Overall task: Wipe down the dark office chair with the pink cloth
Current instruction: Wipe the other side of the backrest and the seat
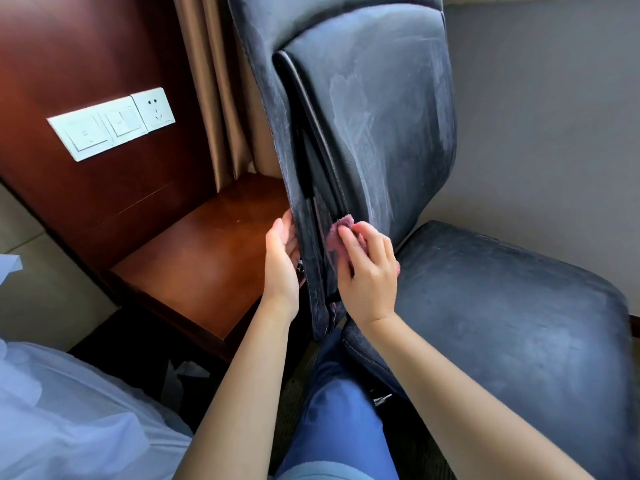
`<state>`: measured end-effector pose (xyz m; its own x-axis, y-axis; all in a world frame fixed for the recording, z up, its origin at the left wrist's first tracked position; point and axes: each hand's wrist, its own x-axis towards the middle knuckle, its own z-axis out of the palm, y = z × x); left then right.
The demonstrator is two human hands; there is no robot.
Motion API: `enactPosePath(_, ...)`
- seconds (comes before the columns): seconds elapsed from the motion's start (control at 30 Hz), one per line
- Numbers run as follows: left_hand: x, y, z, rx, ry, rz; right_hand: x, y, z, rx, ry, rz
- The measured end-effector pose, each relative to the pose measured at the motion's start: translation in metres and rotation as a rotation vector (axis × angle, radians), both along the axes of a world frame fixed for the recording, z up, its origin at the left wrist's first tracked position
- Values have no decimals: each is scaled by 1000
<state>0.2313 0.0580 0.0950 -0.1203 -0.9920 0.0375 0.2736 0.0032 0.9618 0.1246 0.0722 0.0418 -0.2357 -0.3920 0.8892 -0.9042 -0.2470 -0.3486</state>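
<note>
The dark office chair (381, 116) fills the middle and right of the head view, its backrest upright and its seat low on the right. Pale wipe streaks show on the fabric. My right hand (369, 271) holds the bunched pink cloth (341, 233) and presses it into the narrow gap along the backrest's left side, near its lower end. My left hand (282, 261) lies against the outer left edge of the backrest, fingers curled round that edge and partly hidden behind it.
A reddish wooden shelf (207, 251) sits just left of the chair, with a wooden panel carrying white switches and a socket (110, 123). A tan curtain (214, 81) hangs behind. White bedding (62, 410) lies at the lower left. My blue-trousered leg (339, 410) is below.
</note>
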Motion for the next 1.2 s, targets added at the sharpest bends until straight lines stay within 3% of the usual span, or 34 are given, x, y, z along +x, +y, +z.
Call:
enactPosePath(0.1,0,1,2,11,2,-15,6,-8,38,-95,39,94)
enactPosePath(0.23,2,4,5,11,30,-22,13,-23,74,-25,321,16)
enactPosePath(0.33,3,4,4,13,18,-43,7,-23,43,67,562,-102)
enactPosePath(0.47,4,4,3,15,-7,-54,-1,-7,-12,125,656,-106)
enactPosePath(0.73,3,3,2,29,12,-36,10,-22,63,54,502,-178)
enactPosePath(1.0,7,2,0,40,17,-46,5,-5,-7,267,705,-199)
enactPosePath(1.2,7,1,1,59,18,-24,7,-16,68,-12,483,-179)
